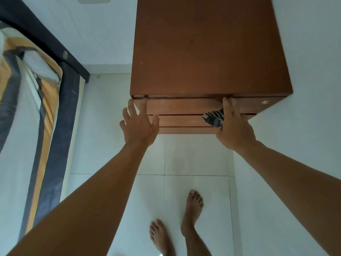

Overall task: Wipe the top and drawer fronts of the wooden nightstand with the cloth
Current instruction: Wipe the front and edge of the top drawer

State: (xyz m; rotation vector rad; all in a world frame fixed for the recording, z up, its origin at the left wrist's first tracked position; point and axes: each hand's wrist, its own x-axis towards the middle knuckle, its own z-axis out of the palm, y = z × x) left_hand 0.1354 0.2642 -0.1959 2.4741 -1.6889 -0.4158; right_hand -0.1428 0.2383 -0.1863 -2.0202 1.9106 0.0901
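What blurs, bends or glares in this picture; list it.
Head view: wide-angle lens bows the bed edge and splays the forearms; soft overall, blur strongest on the left hand and the striped cloth under the right hand; flat even light, a faint sheen on the nightstand top, a bright glint on its side fitting; weak shadows on the floor tiles.

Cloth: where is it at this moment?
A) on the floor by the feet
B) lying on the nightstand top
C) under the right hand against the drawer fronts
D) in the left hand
C: the striped cloth is bunched under the right hand against the drawer fronts; the left hand is bare.
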